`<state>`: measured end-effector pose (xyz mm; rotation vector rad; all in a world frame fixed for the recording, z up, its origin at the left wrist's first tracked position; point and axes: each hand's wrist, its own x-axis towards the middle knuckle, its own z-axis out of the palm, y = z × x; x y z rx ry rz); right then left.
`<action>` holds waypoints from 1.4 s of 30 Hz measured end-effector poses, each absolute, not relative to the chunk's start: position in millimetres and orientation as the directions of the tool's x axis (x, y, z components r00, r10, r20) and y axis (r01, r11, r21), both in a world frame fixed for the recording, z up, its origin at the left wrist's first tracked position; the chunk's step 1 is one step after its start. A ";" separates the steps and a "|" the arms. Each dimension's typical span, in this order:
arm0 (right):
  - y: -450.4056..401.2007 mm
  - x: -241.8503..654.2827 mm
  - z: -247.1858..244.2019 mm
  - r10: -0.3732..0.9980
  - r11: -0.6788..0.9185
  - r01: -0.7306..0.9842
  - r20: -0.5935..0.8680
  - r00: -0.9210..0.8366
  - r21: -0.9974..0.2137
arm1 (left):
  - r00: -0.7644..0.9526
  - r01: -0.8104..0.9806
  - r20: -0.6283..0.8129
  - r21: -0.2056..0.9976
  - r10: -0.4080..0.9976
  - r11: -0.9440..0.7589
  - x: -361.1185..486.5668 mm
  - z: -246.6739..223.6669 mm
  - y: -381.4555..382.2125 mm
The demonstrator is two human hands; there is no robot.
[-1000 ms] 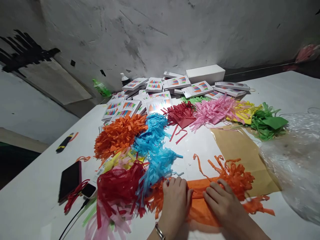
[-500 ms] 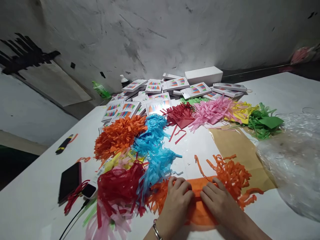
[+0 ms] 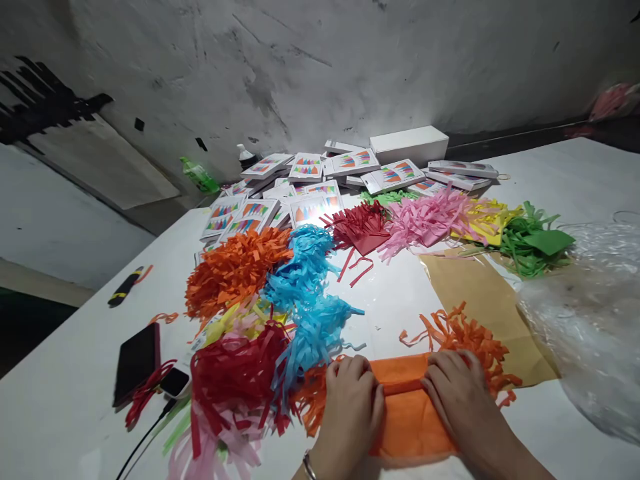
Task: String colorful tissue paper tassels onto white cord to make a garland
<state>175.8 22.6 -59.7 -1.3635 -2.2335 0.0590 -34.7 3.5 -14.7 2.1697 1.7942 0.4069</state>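
Orange tissue paper (image 3: pixel 407 413), fringed at both ends, flat on the white bench (image 3: pixel 60 400) at the near edge, middle part smooth and partly rolled or folded along its far side. Left hand (image 3: pixel 350 403) palm-down on the left part of the sheet, fingers curled over the rolled edge, pressing rather than gripping; bracelet (image 3: pixel 309 465) at the wrist. Right hand (image 3: pixel 457 393) likewise flat on the right part, fingers bent over the same edge, touching the crumpled orange fringe (image 3: pixel 470 340) just beyond. Both hands loosely closed on the paper, well apart from each other along the roll.

Just left of the sheet: a red fringed bundle (image 3: pixel 235 373) over pale pink strips (image 3: pixel 215 447), then a blue bundle (image 3: pixel 310 293) and an orange bundle (image 3: pixel 233 270) farther back. Behind, in a row: dark red (image 3: pixel 360 227), pink (image 3: pixel 425 220), yellow (image 3: pixel 483 223) and green (image 3: pixel 533 243) fringed paper. Brown paper sheet (image 3: pixel 480 300) under the right fringe, clear plastic bag (image 3: pixel 590 320) at the far right. Stack of small printed packets (image 3: pixel 305 190) and a white box (image 3: pixel 409 143) near the wall. Dark phone (image 3: pixel 136 360) and a small charger with cable (image 3: pixel 174 383) at the left, a black-and-yellow cutter (image 3: pixel 124 287) beyond.
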 end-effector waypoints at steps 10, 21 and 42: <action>17.8 172.4 -51.0 0.683 0.703 0.688 0.435 -0.586 -0.178 | 0.357 0.837 0.116 0.401 0.927 -0.373 -38.0 -22.7 5.8; 27.0 147.6 -55.3 0.634 0.743 0.662 0.415 -0.652 -0.095 | 0.420 0.832 0.123 0.344 0.899 -0.435 -35.6 -22.3 13.0; 10.2 169.5 -56.1 0.869 0.478 0.758 0.365 -0.334 -0.445 | 0.254 0.922 -0.024 0.308 0.967 -0.234 -25.3 -14.8 12.5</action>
